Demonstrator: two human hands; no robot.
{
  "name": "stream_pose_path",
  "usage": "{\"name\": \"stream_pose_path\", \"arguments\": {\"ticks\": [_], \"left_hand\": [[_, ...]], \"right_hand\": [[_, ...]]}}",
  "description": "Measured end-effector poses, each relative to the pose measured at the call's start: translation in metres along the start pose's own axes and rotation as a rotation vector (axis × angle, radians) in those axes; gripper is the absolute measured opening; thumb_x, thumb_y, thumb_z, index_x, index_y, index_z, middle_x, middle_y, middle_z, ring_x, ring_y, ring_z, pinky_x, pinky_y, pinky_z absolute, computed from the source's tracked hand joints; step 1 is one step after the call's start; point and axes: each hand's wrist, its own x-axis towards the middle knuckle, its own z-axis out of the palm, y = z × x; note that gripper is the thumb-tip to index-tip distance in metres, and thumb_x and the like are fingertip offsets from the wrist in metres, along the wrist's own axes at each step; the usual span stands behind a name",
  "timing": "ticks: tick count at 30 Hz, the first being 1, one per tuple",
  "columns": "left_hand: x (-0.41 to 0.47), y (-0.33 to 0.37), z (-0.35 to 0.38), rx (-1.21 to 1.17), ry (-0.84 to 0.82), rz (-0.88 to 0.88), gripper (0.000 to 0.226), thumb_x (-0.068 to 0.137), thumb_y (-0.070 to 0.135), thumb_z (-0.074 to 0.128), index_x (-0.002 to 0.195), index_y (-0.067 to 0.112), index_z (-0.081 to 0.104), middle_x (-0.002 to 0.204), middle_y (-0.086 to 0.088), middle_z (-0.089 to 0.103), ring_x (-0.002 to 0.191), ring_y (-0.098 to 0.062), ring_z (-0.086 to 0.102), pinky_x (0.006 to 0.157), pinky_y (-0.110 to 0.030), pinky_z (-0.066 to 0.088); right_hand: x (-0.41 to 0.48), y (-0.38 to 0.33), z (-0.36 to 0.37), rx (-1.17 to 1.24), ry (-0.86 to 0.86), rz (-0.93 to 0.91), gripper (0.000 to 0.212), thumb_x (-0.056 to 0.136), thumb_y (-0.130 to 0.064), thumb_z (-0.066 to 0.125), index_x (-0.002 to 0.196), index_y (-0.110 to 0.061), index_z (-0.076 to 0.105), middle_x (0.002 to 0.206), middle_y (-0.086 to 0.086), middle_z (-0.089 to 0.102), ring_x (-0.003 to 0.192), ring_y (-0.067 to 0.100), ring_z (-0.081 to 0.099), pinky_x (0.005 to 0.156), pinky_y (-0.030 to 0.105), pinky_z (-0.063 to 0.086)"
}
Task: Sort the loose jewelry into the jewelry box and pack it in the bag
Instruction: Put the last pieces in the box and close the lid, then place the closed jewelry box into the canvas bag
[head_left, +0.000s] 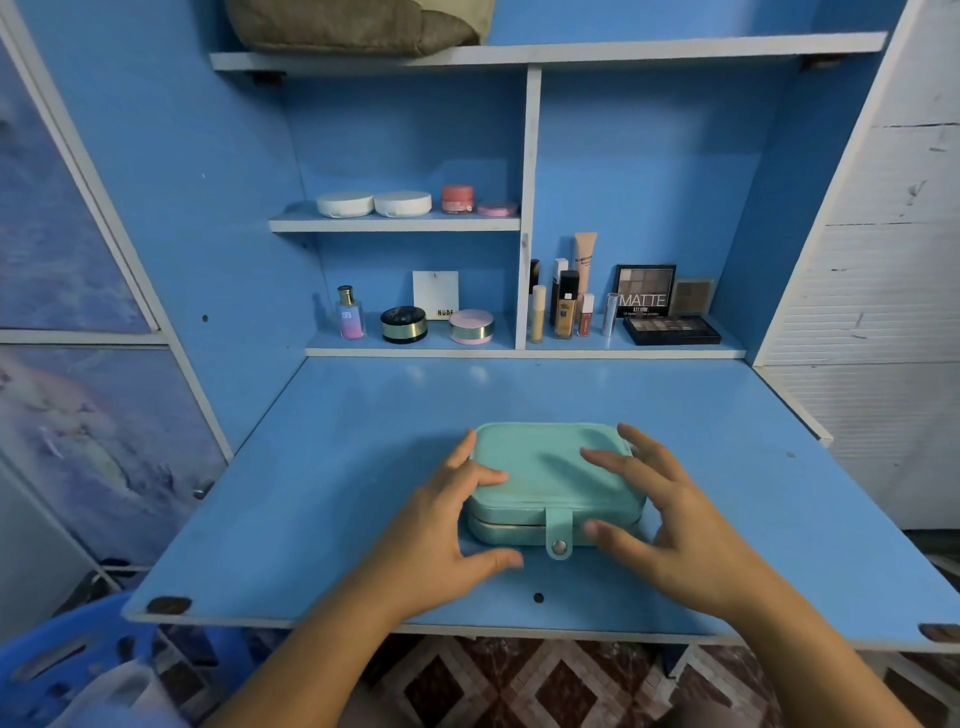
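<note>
Jewelry box (550, 467), teal with rounded corners, lies flat near the middle of the blue fold-down desk (337, 431), its lid down and its snap tab (559, 535) fastened over the front edge facing the person. Left hand (441, 530) sits at the box's left side, fingers spread and relaxed: two fingertips lie on the left margin of the lid, and the thumb rests on the desk just in front of the box. Right hand (675, 525) is at the box's right side, fingers straight and splayed over the lid's right part, thumb extended along the front wall toward the tab; whether its fingers touch the lid cannot be told, as they are slightly blurred. Neither hand is curled round the box. Behind the desk, blue shelves carry cosmetics: two white round compacts (345, 204) on the upper left shelf, a perfume bottle (350, 313) below them, and an open eyeshadow palette (671, 329) in the right compartment.
</note>
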Motion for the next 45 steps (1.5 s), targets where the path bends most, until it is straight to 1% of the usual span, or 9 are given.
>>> {"name": "stream_pose_path", "arguments": {"ticks": [2, 8, 16, 24, 27, 32, 39, 43, 45], "left_hand": [[0.002, -0.005, 0.009, -0.001, 0.063, 0.006, 0.056, 0.072, 0.043, 0.082, 0.114, 0.046, 0.045, 0.157, 0.023, 0.010, 0.129, 0.021, 0.022, 0.096, 0.002, 0.024], [0.003, -0.012, 0.017, 0.048, 0.166, 0.135, 0.043, 0.079, 0.052, 0.068, 0.114, 0.037, 0.048, 0.153, 0.023, 0.030, 0.144, -0.008, 0.029, 0.110, -0.025, 0.033], [0.002, -0.011, 0.017, 0.074, 0.174, 0.131, 0.043, 0.079, 0.053, 0.068, 0.114, 0.039, 0.047, 0.150, 0.027, 0.033, 0.143, 0.001, 0.026, 0.108, -0.019, 0.033], [0.002, -0.009, 0.012, 0.075, 0.147, 0.090, 0.048, 0.077, 0.043, 0.077, 0.118, 0.029, 0.055, 0.149, 0.026, 0.036, 0.135, 0.000, 0.041, 0.084, -0.017, 0.048], [0.002, -0.005, 0.013, 0.105, 0.107, 0.057, 0.059, 0.082, 0.041, 0.074, 0.132, 0.031, 0.045, 0.149, 0.030, 0.029, 0.138, 0.000, 0.034, 0.097, -0.015, 0.039], [0.013, 0.001, 0.013, 0.201, 0.012, 0.009, 0.075, 0.094, 0.039, 0.058, 0.152, 0.038, 0.010, 0.158, 0.025, -0.003, 0.146, 0.002, -0.005, 0.111, -0.014, 0.012], [0.018, -0.003, 0.006, 0.265, -0.012, 0.014, 0.074, 0.091, 0.051, 0.056, 0.152, 0.038, 0.016, 0.159, 0.025, -0.002, 0.147, 0.002, -0.006, 0.117, -0.023, 0.018], [0.030, -0.011, -0.016, 0.277, -0.033, 0.026, 0.075, 0.083, 0.068, 0.054, 0.147, 0.039, 0.030, 0.157, 0.026, 0.012, 0.145, 0.007, -0.003, 0.119, -0.022, 0.015], [0.041, -0.013, -0.033, 0.260, -0.068, 0.024, 0.076, 0.079, 0.074, 0.053, 0.145, 0.041, 0.033, 0.156, 0.027, 0.015, 0.144, 0.009, -0.002, 0.120, -0.024, 0.015]], "right_hand": [[0.002, 0.000, 0.008, -0.006, -0.019, -0.004, 0.068, 0.066, -0.078, 0.055, 0.129, -0.056, 0.042, 0.152, -0.021, 0.010, 0.139, -0.010, 0.013, 0.100, 0.000, 0.020], [-0.001, 0.001, 0.030, -0.126, 0.082, -0.027, 0.063, 0.068, -0.071, 0.058, 0.127, -0.056, 0.042, 0.152, -0.015, 0.022, 0.139, 0.015, 0.026, 0.112, 0.036, 0.031], [-0.005, 0.006, 0.045, -0.241, 0.192, -0.055, 0.057, 0.078, -0.066, 0.051, 0.130, -0.042, 0.048, 0.144, -0.006, 0.041, 0.127, 0.033, 0.045, 0.099, 0.045, 0.044], [-0.008, -0.002, 0.046, -0.346, 0.245, -0.041, 0.054, 0.080, -0.060, 0.050, 0.124, -0.030, 0.059, 0.133, -0.003, 0.054, 0.109, 0.033, 0.058, 0.079, 0.044, 0.057], [-0.008, 0.000, 0.043, -0.303, 0.206, -0.034, 0.055, 0.081, -0.062, 0.047, 0.128, -0.034, 0.055, 0.140, -0.005, 0.048, 0.116, 0.031, 0.054, 0.091, 0.044, 0.052], [0.003, 0.003, 0.037, -0.227, 0.098, 0.009, 0.060, 0.080, -0.067, 0.039, 0.137, -0.056, 0.024, 0.156, -0.007, 0.018, 0.138, 0.027, 0.032, 0.108, 0.044, 0.037], [0.014, -0.012, 0.025, -0.324, 0.051, 0.080, 0.059, 0.083, -0.054, 0.060, 0.137, -0.043, 0.041, 0.151, -0.008, 0.029, 0.137, 0.023, 0.031, 0.108, 0.037, 0.033], [0.036, -0.035, 0.004, -0.510, -0.105, 0.079, 0.062, 0.078, -0.059, 0.057, 0.136, -0.046, 0.039, 0.148, -0.017, 0.028, 0.139, 0.016, 0.024, 0.112, 0.032, 0.020], [0.055, -0.048, -0.010, -0.471, -0.143, 0.042, 0.059, 0.079, -0.058, 0.058, 0.134, -0.046, 0.041, 0.146, -0.021, 0.030, 0.137, 0.008, 0.026, 0.110, 0.027, 0.023]]}}
